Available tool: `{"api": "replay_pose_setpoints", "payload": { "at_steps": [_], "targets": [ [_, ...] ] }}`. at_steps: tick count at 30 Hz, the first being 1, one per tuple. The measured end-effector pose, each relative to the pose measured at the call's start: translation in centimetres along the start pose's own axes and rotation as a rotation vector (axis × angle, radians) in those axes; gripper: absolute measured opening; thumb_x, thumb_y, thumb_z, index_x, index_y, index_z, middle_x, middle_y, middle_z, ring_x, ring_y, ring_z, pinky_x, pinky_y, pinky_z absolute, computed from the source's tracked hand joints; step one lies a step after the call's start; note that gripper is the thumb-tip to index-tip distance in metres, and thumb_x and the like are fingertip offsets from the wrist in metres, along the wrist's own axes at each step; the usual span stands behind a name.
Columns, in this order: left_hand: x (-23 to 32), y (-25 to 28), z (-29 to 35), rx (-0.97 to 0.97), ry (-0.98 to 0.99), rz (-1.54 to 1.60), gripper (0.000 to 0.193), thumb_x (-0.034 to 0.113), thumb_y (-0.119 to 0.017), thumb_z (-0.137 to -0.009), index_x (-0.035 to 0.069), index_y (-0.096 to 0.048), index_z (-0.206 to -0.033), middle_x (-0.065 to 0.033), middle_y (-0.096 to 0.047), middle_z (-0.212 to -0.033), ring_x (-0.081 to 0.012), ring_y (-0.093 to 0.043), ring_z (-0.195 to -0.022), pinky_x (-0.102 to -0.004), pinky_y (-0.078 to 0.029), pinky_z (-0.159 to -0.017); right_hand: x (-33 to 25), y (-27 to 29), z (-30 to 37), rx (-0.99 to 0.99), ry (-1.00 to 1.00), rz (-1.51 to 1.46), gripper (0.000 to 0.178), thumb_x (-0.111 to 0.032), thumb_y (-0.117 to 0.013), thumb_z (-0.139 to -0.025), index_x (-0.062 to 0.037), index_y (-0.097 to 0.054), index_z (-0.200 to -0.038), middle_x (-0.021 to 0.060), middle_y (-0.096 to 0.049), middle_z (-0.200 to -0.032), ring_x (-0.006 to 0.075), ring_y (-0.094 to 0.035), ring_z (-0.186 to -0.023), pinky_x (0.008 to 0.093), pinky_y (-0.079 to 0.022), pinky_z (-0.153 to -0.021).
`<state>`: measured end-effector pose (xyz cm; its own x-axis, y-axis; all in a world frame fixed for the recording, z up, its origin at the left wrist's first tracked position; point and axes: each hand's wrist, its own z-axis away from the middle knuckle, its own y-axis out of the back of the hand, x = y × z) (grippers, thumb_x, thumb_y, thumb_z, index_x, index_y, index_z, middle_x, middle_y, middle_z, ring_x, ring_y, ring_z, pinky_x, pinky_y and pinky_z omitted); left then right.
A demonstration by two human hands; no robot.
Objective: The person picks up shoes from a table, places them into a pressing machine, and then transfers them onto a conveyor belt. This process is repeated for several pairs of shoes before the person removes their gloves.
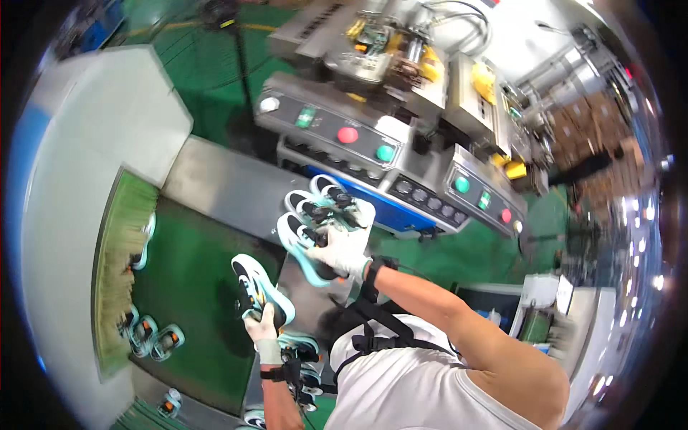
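In white gloves, both of my hands are on black sneakers with pale aqua soles. My left hand [262, 328] is closed round the heel end of one sneaker [276, 297], which is held over the green conveyor belt's near edge, toe pointing away. Further right, my right hand [340, 251] grips another sneaker [299, 251] at its upper; some of its fingers are hidden. Just beyond that hand, two more sneakers, a middle one [304, 208] and a far one [331, 192], sit side by side on a light-coloured surface.
A green conveyor belt [197, 287] runs at the left, with several sneakers [145, 333] by its bristled opening. More sneakers [304, 349] lie beside my left forearm. Ahead stands a machine with a button panel [330, 129]; a second panel [476, 190] is to its right.
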<state>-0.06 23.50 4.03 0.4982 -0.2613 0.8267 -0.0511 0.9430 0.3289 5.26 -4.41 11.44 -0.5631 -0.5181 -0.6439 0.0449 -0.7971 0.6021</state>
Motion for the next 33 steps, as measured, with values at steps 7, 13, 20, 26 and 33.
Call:
{"api": "replay_pose_setpoints", "payload": {
  "at_steps": [7, 13, 20, 26, 33],
  "targets": [
    [13.2, -11.9, 7.4, -0.602, -0.523, -0.356, 0.053, 0.024, -0.075, -0.084, -0.008, -0.058, -0.123, -0.0221, -0.065, -0.116, -0.0312, -0.062, -0.103, -0.0439, -0.048, -0.093, 8.4, 9.2, 13.2, 0.304, -0.184, -0.684, 0.068, -0.039, -0.080, -0.079, 0.0027, -0.054, -0.126, 0.0152, -0.066, -0.106, 0.0184, -0.064, -0.092, 0.0322, -0.052, -0.081],
    [17.0, -21.2, 19.0, -1.257, -0.686, -0.425, 0.058, 0.006, -0.068, -0.087, -0.004, -0.048, -0.140, -0.0156, -0.058, -0.134, -0.0249, -0.056, -0.117, -0.0360, -0.042, -0.103, 18.1, 13.4, 29.2, 0.919, -0.298, -0.782, 0.070, -0.043, -0.081, -0.077, 0.0037, -0.058, -0.124, 0.0167, -0.067, -0.112, 0.0232, -0.065, -0.102, 0.0334, -0.050, -0.091],
    [17.4, -31.6, 39.2, -1.940, -0.676, -0.451, 0.062, -0.001, -0.066, -0.083, -0.003, -0.047, -0.142, -0.0108, -0.059, -0.132, -0.0188, -0.056, -0.117, -0.0321, -0.043, -0.101, 24.0, 14.3, 49.5, 1.673, -0.567, -1.005, 0.072, -0.038, -0.083, -0.075, 0.0088, -0.058, -0.124, 0.0196, -0.067, -0.109, 0.0226, -0.066, -0.100, 0.0319, -0.051, -0.090],
    [11.5, -42.3, 60.4, -2.241, -0.843, -0.270, 0.057, 0.007, -0.073, -0.083, -0.003, -0.049, -0.134, -0.0128, -0.065, -0.119, -0.0190, -0.064, -0.105, -0.0339, -0.050, -0.093, 31.6, 16.9, 64.7, 2.095, -1.147, -0.507, 0.074, -0.035, -0.082, -0.076, 0.0063, -0.051, -0.130, 0.0237, -0.067, -0.109, 0.0330, -0.068, -0.100, 0.0379, -0.053, -0.088],
    [-2.3, -52.5, 75.6, -2.111, -1.468, -0.238, 0.077, 0.024, -0.067, -0.089, -0.004, -0.028, -0.150, -0.0301, -0.046, -0.143, -0.0434, -0.048, -0.130, -0.0417, -0.042, -0.107, 49.3, 18.0, 69.1, 1.915, -1.657, -0.461, 0.088, -0.036, -0.074, -0.078, 0.0023, -0.033, -0.147, 0.0277, -0.052, -0.137, 0.0417, -0.055, -0.123, 0.0439, -0.046, -0.103]
  ]
}}
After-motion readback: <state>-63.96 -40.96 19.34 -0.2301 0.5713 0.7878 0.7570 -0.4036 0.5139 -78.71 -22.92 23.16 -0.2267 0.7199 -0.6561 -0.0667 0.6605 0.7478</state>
